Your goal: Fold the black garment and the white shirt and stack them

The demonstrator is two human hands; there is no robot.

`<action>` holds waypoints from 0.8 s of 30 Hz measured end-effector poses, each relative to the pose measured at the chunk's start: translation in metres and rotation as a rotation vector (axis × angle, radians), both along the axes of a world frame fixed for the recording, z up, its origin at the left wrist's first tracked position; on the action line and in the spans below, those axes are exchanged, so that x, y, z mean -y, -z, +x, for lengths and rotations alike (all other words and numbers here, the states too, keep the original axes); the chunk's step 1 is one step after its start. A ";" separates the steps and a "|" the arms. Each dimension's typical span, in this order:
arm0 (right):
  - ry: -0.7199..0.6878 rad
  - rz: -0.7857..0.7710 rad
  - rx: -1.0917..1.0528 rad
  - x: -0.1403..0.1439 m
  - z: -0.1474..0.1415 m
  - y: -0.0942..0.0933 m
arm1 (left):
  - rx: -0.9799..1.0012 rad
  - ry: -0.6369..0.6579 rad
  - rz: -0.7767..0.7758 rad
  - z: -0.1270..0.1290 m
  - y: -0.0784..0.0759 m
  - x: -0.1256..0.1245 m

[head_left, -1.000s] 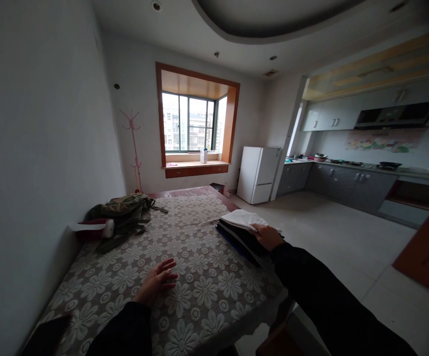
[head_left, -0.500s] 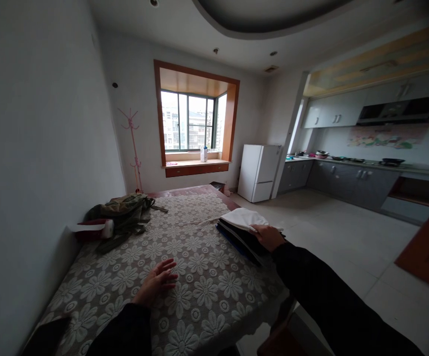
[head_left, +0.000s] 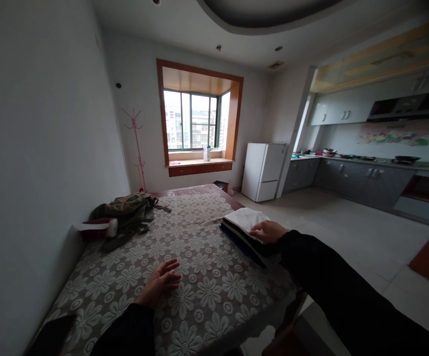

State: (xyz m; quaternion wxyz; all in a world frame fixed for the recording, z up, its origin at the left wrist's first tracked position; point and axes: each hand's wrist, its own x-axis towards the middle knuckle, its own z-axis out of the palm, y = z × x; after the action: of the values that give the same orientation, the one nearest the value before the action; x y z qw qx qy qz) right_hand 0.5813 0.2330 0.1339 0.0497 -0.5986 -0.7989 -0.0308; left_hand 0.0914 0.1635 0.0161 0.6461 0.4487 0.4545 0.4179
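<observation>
While the left hand (head_left: 160, 284) lies flat, fingers spread, on the lacy flower-pattern tablecloth (head_left: 199, 301), the right hand (head_left: 269, 231) rests open-palmed on a stack of folded clothes (head_left: 244, 227), soft white on top, at the table's right edge. Crumpled olive jacket (head_left: 127, 215) sits far left.

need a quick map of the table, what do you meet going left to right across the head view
red and white bundle → olive green bag → left hand, flat on the flowered tablecloth → stack of folded clothes → right hand resting on that stack
</observation>
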 end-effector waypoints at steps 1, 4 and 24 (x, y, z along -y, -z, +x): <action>-0.013 -0.036 -0.044 -0.009 -0.001 -0.004 | -0.002 0.001 0.000 0.000 0.000 0.000; -0.012 -0.076 -0.149 -0.043 -0.006 -0.021 | -0.002 -0.007 0.001 0.001 0.002 -0.001; 0.408 -0.166 0.076 -0.128 -0.024 0.066 | 0.043 -0.010 -0.017 0.001 -0.004 0.001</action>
State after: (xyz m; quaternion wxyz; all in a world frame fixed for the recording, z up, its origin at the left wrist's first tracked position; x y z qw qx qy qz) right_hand 0.5573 0.3609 0.0680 -0.0369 -0.7482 -0.6624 0.0031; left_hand 0.0925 0.1621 0.0200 0.6574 0.4319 0.4465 0.4265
